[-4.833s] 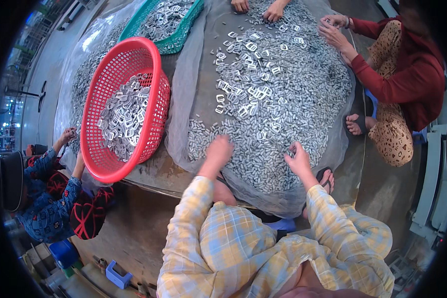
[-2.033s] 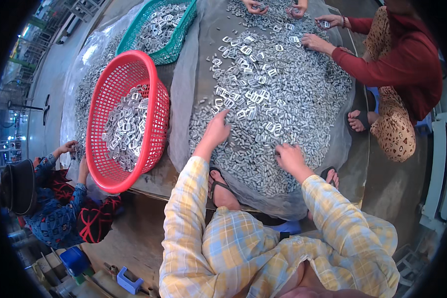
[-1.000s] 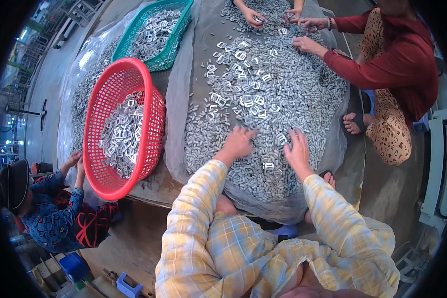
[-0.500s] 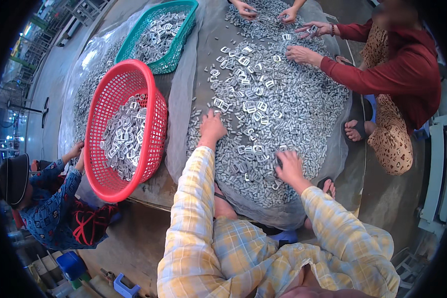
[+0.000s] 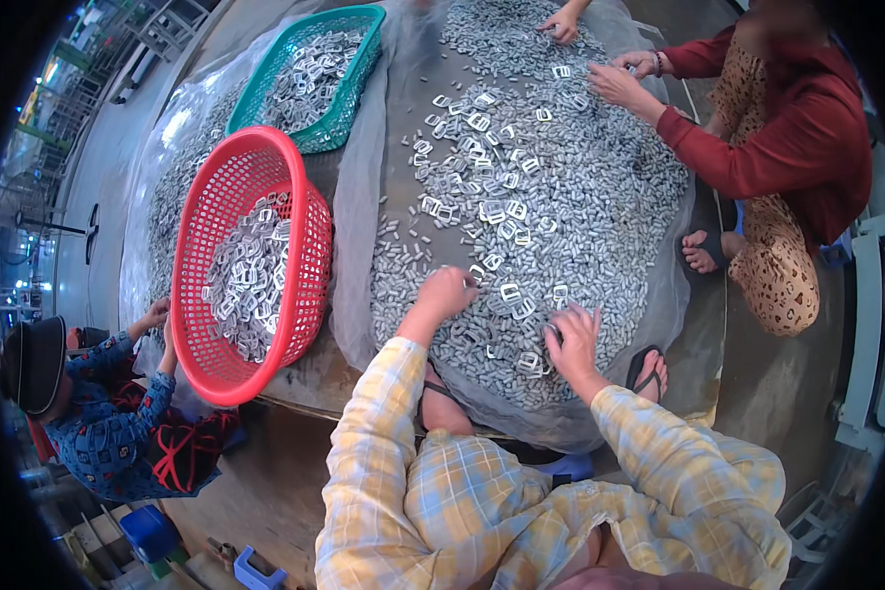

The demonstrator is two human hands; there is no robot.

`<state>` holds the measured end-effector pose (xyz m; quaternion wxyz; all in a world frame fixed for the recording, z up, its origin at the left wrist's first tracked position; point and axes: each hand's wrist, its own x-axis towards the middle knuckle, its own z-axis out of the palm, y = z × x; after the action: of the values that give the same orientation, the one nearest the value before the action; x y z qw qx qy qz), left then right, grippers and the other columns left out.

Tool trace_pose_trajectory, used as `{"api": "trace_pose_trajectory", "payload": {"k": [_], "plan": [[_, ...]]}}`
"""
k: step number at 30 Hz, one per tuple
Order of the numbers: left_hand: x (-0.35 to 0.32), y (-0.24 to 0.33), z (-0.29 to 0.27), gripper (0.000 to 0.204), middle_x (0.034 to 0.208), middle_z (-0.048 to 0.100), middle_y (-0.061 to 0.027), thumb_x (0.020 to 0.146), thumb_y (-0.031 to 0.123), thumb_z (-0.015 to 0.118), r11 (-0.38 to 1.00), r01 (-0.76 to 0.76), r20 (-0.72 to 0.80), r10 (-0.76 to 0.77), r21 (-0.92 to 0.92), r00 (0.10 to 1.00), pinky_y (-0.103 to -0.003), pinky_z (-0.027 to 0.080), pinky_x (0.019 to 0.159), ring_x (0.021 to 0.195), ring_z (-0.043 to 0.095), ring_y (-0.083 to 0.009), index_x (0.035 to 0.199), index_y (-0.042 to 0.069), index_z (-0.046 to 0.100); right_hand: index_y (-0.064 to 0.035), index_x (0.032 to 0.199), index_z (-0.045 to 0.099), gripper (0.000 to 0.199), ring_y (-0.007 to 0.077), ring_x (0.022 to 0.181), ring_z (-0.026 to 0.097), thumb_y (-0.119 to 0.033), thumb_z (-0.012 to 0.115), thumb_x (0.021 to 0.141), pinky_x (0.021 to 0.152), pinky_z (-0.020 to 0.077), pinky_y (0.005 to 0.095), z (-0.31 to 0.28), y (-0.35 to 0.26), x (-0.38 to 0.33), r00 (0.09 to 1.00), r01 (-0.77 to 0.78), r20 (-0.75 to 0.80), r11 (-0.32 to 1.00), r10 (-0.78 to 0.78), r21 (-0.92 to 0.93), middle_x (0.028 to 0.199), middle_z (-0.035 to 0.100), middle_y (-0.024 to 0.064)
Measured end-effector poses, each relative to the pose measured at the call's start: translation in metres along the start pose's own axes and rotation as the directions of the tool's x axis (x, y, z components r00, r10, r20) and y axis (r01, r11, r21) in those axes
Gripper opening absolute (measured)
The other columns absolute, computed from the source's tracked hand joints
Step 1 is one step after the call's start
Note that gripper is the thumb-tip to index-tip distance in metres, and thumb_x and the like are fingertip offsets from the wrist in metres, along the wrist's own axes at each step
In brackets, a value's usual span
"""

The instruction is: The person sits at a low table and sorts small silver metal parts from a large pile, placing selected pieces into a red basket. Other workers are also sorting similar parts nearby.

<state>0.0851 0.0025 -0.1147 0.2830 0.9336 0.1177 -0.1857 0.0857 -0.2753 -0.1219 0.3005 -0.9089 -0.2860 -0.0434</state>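
Observation:
Small grey pellets lie in a broad heap on a translucent sheet, with silvery metal buckles scattered through them. My left hand is over the near-left part of the heap, its fingers curled closed at a metal buckle. To its right, my right hand rests palm down at the pellets, fingers apart, with nothing visible in it. Between and just beyond my hands lie several more buckles, one of them a bright buckle. Another buckle lies left of my right wrist.
On the left stands a red oval basket with buckles inside; behind it is a green basket, also holding buckles. A person in a red top works at the right. Another hand reaches in from the far side. A person in blue sits at the left.
My left hand has come nearer and to the right, its fingers now curled at a buckle. My right hand has shifted slightly nearer, fingers more spread. The red-sleeved person's hands have come together.

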Motion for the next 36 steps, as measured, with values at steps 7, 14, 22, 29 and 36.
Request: {"api": "trace_pose_trajectory", "payload": {"k": [7, 14, 22, 29, 36], "plan": [[0.027, 0.003, 0.044, 0.018, 0.081, 0.058, -0.0126, 0.071, 0.011, 0.069, 0.997, -0.047, -0.407, 0.069, 0.063, 0.911, -0.042, 0.049, 0.076, 0.087, 0.058, -0.0326, 0.085, 0.007, 0.059, -0.0015, 0.063, 0.053, 0.012, 0.0212, 0.072, 0.061, 0.001, 0.058, 0.073, 0.061, 0.0479, 0.0302, 0.006, 0.039, 0.024, 0.910, -0.318, -0.050, 0.772, 0.411, 0.550, 0.079, 0.062, 0.0100], [0.036, 0.015, 0.032, 0.019, 0.090, 0.061, -0.0160, 0.071, 0.002, 0.058, 0.981, -0.106, -0.289, 0.055, -0.164, 0.956, -0.042, 0.048, 0.077, 0.091, 0.059, -0.0346, 0.090, 0.006, 0.058, 0.0007, 0.076, 0.056, 0.008, 0.0224, 0.054, 0.060, -0.006, 0.058, 0.080, 0.054, 0.0500, 0.0327, -0.001, 0.072, 0.042, 0.611, -0.656, 0.335, 0.222, 0.717, 0.721, 0.065, 0.060, 0.0130], [0.034, 0.005, 0.046, 0.019, 0.092, 0.063, -0.0144, 0.076, 0.012, 0.068, 0.972, -0.163, -0.272, 0.113, -0.167, 0.955, -0.039, 0.050, 0.073, 0.086, 0.062, -0.0303, 0.093, 0.006, 0.061, -0.0110, 0.108, 0.057, 0.034, 0.0348, 0.088, 0.061, -0.022, 0.067, 0.077, 0.075, 0.0489, 0.0451, 0.013, 0.054, 0.048, 0.940, -0.243, 0.223, 0.965, 0.259, -0.097, 0.096, 0.062, 0.0150], [-0.002, -0.005, 0.016, 0.007, 0.094, 0.062, -0.0053, 0.082, 0.008, 0.062, 0.152, 0.085, 0.086, 0.001, -0.985, 0.996, -0.032, 0.051, 0.071, 0.082, 0.061, -0.0179, 0.080, 0.008, 0.056, -0.0065, 0.089, 0.060, 0.032, 0.0335, 0.080, 0.060, -0.022, 0.076, 0.067, 0.070, 0.0492, 0.0421, 0.007, 0.047, 0.054, 0.882, -0.294, 0.315, 0.931, 0.351, -0.216, 0.090, 0.062, 0.0146], [0.000, 0.011, 0.008, 0.012, 0.086, 0.062, -0.0055, 0.085, 0.014, 0.062, 0.208, 0.163, 0.166, -0.003, -0.964, 0.986, -0.033, 0.051, 0.068, 0.083, 0.062, -0.0169, 0.086, 0.008, 0.052, -0.0040, 0.080, 0.055, 0.022, 0.0168, 0.056, 0.054, -0.013, 0.072, 0.070, 0.051, 0.0447, 0.0320, 0.002, 0.065, 0.053, 0.750, -0.601, 0.471, 0.776, 0.464, 0.194, 0.066, 0.054, 0.0046]]}}
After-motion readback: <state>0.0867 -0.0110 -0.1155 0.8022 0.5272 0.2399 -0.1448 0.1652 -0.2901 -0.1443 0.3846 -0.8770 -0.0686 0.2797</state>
